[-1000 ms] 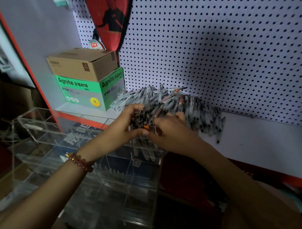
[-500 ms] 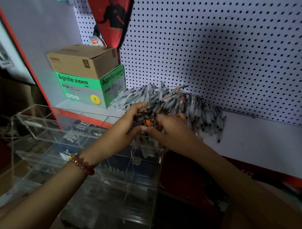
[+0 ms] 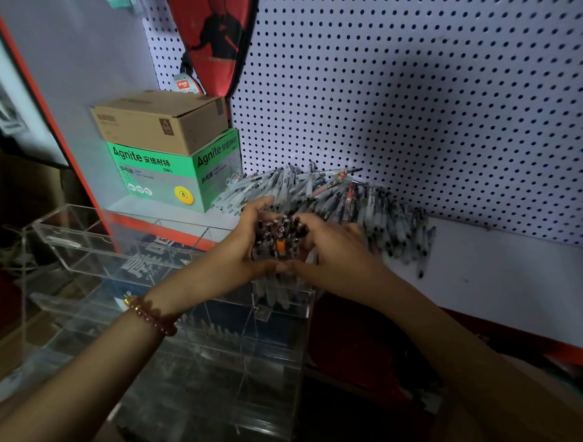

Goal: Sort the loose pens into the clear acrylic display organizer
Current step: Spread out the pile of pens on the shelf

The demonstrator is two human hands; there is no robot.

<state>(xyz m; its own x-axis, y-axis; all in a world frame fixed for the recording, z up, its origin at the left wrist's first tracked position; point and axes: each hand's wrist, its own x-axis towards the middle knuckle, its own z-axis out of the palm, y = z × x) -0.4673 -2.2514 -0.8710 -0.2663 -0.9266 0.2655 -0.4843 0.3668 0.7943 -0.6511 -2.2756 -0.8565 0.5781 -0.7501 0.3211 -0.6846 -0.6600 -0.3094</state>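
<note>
A white pegboard (image 3: pixel 420 93) backed a white shelf (image 3: pixel 499 281) edged in red. In the shelf's left corner a plain cardboard box (image 3: pixel 155 120) sat on top of a green "Agnite" box (image 3: pixel 159 173), and a red and black cover (image 3: pixel 210 36) hung from the board above them. A large loose heap of pens (image 3: pixel 366 203) lay on the shelf against the pegboard, just to the right of the green box.

In front of the shelf and lower down stood the clear acrylic display organizer (image 3: pixel 117 247), tiered and divided into compartments. Over its upper right compartment both hands met around a bundle of pens (image 3: pixel 279 233) held upright, clicker ends up, one of them orange. The left hand (image 3: pixel 243 249), with a beaded bracelet (image 3: pixel 151 315) on its wrist, curled round the bundle's left side. The right hand (image 3: pixel 332 255) curled round the right side, and the two thumbs touched at the front. Below the hands the barrels showed through the organizer's clear front wall. Whether their tips touched the compartment floor could not be told.
</note>
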